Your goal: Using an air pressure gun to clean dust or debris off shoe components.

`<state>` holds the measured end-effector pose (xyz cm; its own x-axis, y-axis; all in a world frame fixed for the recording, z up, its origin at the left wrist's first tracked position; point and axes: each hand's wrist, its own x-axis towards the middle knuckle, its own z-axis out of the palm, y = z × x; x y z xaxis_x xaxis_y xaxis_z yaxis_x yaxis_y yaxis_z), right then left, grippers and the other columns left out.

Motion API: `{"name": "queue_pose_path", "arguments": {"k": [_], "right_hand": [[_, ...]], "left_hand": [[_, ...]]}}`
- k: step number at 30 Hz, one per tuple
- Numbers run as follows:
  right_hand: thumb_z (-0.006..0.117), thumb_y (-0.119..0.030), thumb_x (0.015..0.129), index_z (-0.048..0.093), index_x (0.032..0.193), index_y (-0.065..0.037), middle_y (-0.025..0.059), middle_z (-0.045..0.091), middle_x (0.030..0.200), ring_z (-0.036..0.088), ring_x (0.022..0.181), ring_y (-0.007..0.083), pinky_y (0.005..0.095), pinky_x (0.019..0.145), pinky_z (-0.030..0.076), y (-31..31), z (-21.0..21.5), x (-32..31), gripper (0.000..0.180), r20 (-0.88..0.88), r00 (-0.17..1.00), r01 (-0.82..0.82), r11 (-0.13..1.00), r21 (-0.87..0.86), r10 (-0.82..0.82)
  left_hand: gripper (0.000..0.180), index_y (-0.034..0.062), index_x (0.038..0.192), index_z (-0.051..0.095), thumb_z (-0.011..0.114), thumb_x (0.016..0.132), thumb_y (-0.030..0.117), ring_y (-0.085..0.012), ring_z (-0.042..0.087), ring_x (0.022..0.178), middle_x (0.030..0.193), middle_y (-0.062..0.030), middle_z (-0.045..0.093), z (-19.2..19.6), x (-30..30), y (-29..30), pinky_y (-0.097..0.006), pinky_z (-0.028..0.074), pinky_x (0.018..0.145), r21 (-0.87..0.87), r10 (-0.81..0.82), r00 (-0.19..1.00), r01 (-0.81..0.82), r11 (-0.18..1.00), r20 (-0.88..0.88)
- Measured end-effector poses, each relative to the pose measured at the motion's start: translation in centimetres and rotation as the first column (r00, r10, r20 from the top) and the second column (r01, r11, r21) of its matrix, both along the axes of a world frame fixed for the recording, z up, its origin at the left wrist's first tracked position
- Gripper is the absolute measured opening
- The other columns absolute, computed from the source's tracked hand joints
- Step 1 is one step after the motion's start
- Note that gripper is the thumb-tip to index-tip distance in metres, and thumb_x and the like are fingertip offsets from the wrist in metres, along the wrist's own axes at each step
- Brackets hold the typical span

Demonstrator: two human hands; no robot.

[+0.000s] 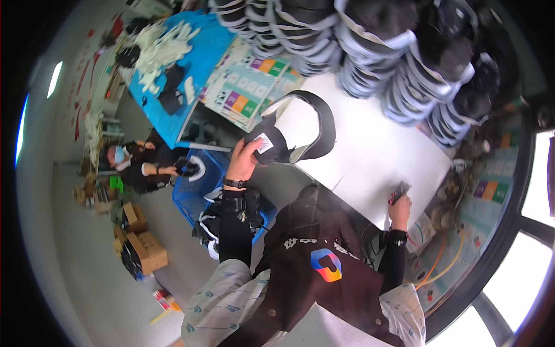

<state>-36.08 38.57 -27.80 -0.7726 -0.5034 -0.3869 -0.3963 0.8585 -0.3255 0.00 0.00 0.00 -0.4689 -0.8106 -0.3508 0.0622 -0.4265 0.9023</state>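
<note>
My left hand (pixel 243 162) is closed on the edge of a black cap-like piece (pixel 325 124) with a pale lining, its open ring facing up. The thumb presses beside a white label (pixel 264 143) on its dark band. This piece hangs over the left front edge of a white worktable (pixel 370 165). Over the table's right front part, my right hand (pixel 400 213) grips a small dark tool with a red part (pixel 399 192); its exact kind is hard to make out. The tool is apart from the piece.
Tall stacks of black caps with pale brims (pixel 376 58) line the table's back. Printed sheets (pixel 245 92) lie left of them, beside a blue table (pixel 199 49) with white pieces. A blue basket (pixel 184 202) holds more pieces. A co-worker (pixel 136 170), cartons (pixel 149 251) and hoses (pixel 448 266) stand around.
</note>
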Motion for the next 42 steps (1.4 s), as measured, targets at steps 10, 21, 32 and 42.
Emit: {"name": "queue_pose_path", "arguments": {"k": [10,21,32,42], "right_hand": [[0.078,-0.036,0.088,0.055,0.138,0.004,0.0293,0.062,0.133,0.056,0.128,0.0446,0.0507,0.109,0.046,-8.7,7.9,0.5,0.068,0.130,0.952,-0.269,0.960,-0.076,0.277],[0.067,-0.043,0.100,0.057,0.137,0.011,0.0290,0.072,0.122,0.070,0.115,0.0423,0.0521,0.100,0.055,-28.3,30.4,16.5,0.066,0.341,-0.377,0.157,0.422,-0.893,0.861],[0.067,-0.020,0.102,0.070,0.122,0.002,0.0101,0.075,0.110,0.069,0.101,0.0180,0.0303,0.085,0.055,-38.5,18.7,27.4,0.030,0.343,0.491,-0.601,0.597,-0.532,0.801],[0.063,-0.020,0.102,0.071,0.119,-0.002,0.0063,0.074,0.106,0.068,0.095,0.0138,0.0304,0.076,0.057,-32.0,14.6,16.7,0.026,0.432,0.695,-0.490,0.818,-0.301,0.575]], "left_hand": [[0.022,0.0029,0.104,0.068,0.070,0.098,0.024,-0.0228,0.067,0.061,0.084,-0.0090,0.072,-0.7,11.7,-0.8,-0.031,0.045,0.052,0.080,0.373,0.923,-0.366,0.927,-0.095],[0.016,0.0041,0.106,0.065,0.063,0.102,0.020,-0.0195,0.070,0.079,0.094,-0.0049,0.072,-0.6,30.9,-3.8,-0.030,0.056,0.070,0.413,0.738,0.559,-0.612,0.674,-0.377],[0.025,0.0019,0.100,0.066,0.068,0.102,0.027,-0.0167,0.066,0.059,0.078,-0.0071,0.070,-6.0,42.4,-1.5,-0.027,0.052,0.058,0.164,0.671,0.741,-0.661,0.733,-0.013],[0.031,0.0031,0.099,0.068,0.066,0.101,0.034,-0.0159,0.069,0.060,0.078,-0.0059,0.072,-10.7,41.7,2.2,-0.026,0.051,0.053,0.069,0.670,0.712,-0.694,0.716,0.209]]}}
